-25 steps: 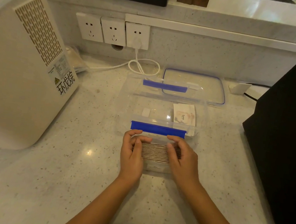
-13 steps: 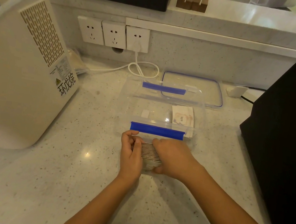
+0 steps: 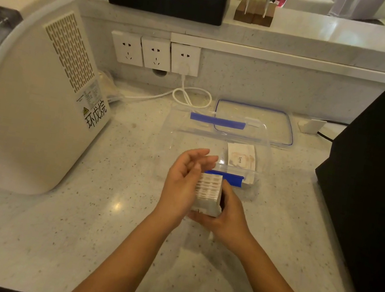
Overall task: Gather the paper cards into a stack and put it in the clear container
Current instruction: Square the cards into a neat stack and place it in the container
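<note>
Lifted off the counter since a second ago, the stack of cards (image 3: 208,190) now stands on edge in the air just in front of the clear container (image 3: 264,154), where before it lay flat under both hands. The right hand (image 3: 225,216) cups the stack from below and from its right side, fingers wrapped under the bottom edge, so it is grasping the cards. The left hand (image 3: 185,182) is loose, its palm flat against the stack's left face and its fingers spread and reaching up past the top edge toward the container.

From the head view, the container sits uncovered on the speckled counter (image 3: 72,227), blue latches on its near and far rims, with one single card (image 3: 241,157) printed "love" lying inside at its right end. Behind the container lies its clear lid (image 3: 275,123) with a blue seal. Left of the container stands a white appliance (image 3: 30,95); right of it, a black box (image 3: 374,200).
</note>
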